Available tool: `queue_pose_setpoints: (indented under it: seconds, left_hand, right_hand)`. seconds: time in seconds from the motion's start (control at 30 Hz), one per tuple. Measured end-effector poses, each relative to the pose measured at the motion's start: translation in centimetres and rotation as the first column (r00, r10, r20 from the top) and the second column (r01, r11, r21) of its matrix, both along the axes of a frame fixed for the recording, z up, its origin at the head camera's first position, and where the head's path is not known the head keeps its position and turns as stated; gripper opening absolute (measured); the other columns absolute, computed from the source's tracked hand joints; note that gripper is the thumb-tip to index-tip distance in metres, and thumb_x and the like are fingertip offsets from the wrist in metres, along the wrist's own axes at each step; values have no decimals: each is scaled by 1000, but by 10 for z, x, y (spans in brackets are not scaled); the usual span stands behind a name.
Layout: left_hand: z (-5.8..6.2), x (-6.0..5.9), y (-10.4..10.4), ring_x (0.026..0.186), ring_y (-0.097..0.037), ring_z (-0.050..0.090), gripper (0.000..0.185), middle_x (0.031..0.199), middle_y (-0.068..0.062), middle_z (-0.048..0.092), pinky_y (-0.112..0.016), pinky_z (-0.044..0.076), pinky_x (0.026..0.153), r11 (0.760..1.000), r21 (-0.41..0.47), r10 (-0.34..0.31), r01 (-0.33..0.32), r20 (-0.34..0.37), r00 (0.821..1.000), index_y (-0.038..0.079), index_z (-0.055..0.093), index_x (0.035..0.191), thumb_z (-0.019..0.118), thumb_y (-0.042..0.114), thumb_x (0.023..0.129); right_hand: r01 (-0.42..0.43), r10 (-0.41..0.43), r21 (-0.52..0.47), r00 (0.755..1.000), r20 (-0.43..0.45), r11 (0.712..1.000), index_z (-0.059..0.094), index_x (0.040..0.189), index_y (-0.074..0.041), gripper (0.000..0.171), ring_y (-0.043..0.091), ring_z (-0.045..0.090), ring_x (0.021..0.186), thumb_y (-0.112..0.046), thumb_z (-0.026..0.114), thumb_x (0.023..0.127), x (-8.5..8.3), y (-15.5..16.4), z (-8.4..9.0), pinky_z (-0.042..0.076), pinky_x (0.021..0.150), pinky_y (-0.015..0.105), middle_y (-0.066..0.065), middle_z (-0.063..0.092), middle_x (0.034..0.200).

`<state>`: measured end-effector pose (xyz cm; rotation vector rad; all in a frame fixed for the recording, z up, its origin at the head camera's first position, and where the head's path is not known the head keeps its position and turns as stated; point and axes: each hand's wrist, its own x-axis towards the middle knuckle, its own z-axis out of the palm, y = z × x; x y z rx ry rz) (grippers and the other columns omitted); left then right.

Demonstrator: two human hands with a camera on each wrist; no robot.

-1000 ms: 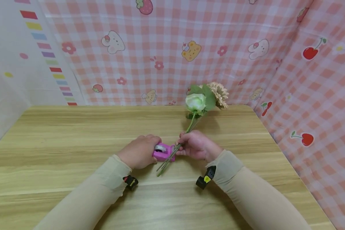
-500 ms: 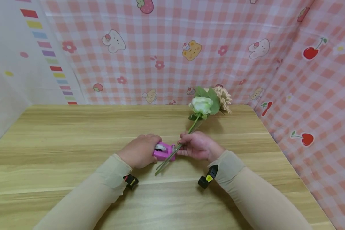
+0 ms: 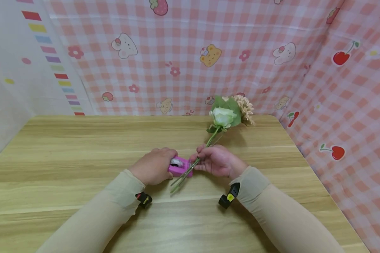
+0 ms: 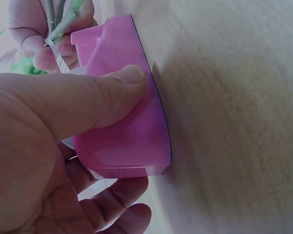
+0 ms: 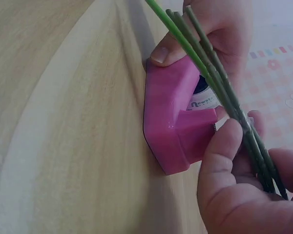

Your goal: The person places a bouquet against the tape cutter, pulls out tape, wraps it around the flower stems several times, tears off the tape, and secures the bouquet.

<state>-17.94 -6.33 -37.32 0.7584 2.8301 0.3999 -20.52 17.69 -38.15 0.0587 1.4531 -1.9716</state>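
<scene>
The left hand [image 3: 153,170] grips a pink tape dispenser [image 3: 179,166] that sits on the wooden desk [image 3: 66,154], near its middle; in the left wrist view the thumb [image 4: 88,100] lies curled over the dispenser's side while the fingers wrap beneath it. The right hand [image 3: 217,160] pinches a bundle of flower stems [image 3: 190,168] between thumb and fingers, just beside the dispenser's front end, and the stems cross over that end — the right wrist view shows them running right above the tape roll [image 5: 205,95]. The bundle's long axis runs on a diagonal: the cut ends [image 3: 174,188] point toward the person and slightly left, resting low by the desk, and the heads point away and to the right, raised above the desk's far edge. At least 2 blooms show there, a pale green-white rose [image 3: 222,116] in front and a beige flower [image 3: 245,108] behind it, with green leaves [image 3: 231,105] between. Behind the desk hangs a pink checked cloth [image 3: 183,52] printed with bears, bunnies and cherries.
</scene>
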Motion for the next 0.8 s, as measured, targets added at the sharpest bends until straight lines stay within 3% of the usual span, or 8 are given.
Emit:
queue_pose_setpoints:
  seconds: [0.27, 0.43, 0.6, 0.8]
  left_hand:
    - [-1, 0, 0, 125, -34, 61, 57, 143, -11, 63, -48, 51, 112, 1000, 6, 2, -2, 1, 1000, 9, 59, 141, 82, 23, 91]
    - [-1, 0, 0, 130, -35, 59, 59, 148, -11, 60, -50, 49, 115, 1000, -2, 7, -7, 11, 1000, 9, 57, 144, 81, 24, 92]
    - [0, 0, 0, 131, -35, 59, 58, 147, -11, 61, -50, 48, 115, 1000, -7, 8, -8, 15, 1000, 9, 57, 144, 81, 24, 93]
    - [0, 0, 0, 130, -35, 60, 57, 145, -10, 62, -50, 49, 115, 1000, -6, 8, -8, 16, 1000, 9, 58, 142, 81, 24, 92]
  right_hand:
    - [-8, 7, -36, 1000, -11, 999, 50, 91, -13, 22, 18, 71, 89, 4, 39, 101, 0, 0, 0, 61, 84, 31, 6, 70, 92]
    - [-33, 31, -48, 998, -51, 998, 51, 101, -10, 20, 18, 73, 92, 7, 41, 102, 1, 3, -2, 62, 88, 32, 6, 69, 93]
    - [-22, 18, -48, 998, -67, 999, 42, 114, -5, 18, 19, 75, 93, 10, 42, 103, 1, 5, -3, 63, 91, 33, 6, 71, 94]
    - [7, -9, -43, 998, -60, 999, 39, 113, -6, 18, 19, 75, 93, 9, 42, 103, 2, 4, -3, 63, 92, 33, 7, 71, 96]
